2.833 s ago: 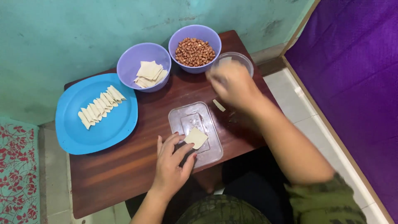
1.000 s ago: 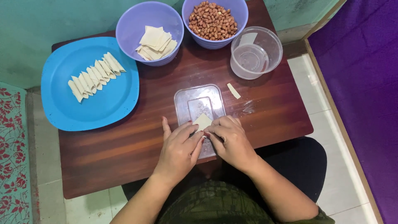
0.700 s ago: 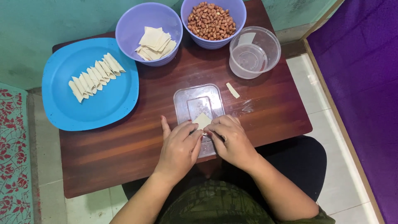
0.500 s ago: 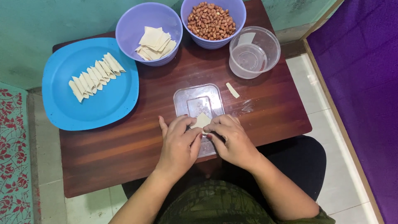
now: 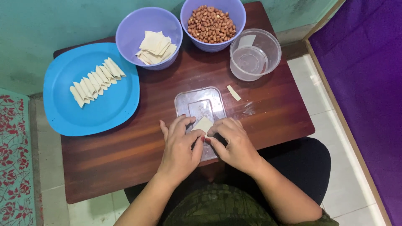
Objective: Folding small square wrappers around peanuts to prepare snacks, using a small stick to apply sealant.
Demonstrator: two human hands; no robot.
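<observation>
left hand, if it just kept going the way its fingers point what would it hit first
The left hand points up and slightly right, away from the person. First comes the small pale dough sheet at its fingertips, lying on the clear plastic lid. Beyond those, probably the purple bowl of peanuts.

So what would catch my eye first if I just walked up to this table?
Probably the two hands, left hand and right hand, pinching a small pale dough square over a clear plastic lid at the table's near edge. Next, the bright blue plate at left with its row of folded pastries, and the bowl of peanuts at the far edge.
</observation>
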